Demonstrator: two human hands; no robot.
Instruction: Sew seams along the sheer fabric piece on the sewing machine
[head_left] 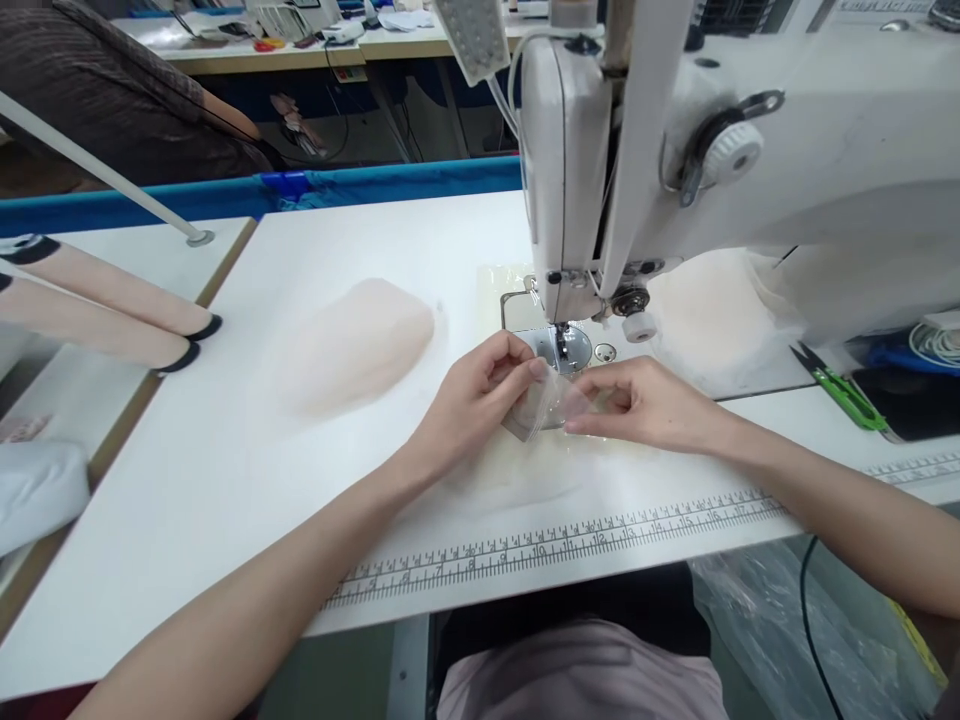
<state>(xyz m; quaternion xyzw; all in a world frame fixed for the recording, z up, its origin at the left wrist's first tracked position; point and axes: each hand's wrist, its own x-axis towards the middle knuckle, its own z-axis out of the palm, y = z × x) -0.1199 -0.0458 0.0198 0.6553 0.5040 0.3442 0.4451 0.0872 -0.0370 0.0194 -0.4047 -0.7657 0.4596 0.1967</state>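
The left hand (491,385) had its thumb and forefinger pinched together on a sheer piece (534,408), which lay off its fingertips toward the right hand (637,405). The right hand was half curled at the piece's other side, thumb and forefinger slightly parted; whether they gripped it could not be told. The piece spanned the gap between them, neither hand clearly nearer; a folded edge slanted toward the body, but its long axis was unclear. Just beyond both hands stood the presser foot (562,345) of a sewing machine (566,170). Beneath them spread a white worktop (247,480), a ruler strip (540,548) running along its edge on the body side. Left of the left hand lay beige fabric (382,340); right of the right hand, pale cloth (709,310) and, farther out, green snips (851,400). Well past the hands, beyond a blue cloth border (405,185), was another person (135,90)
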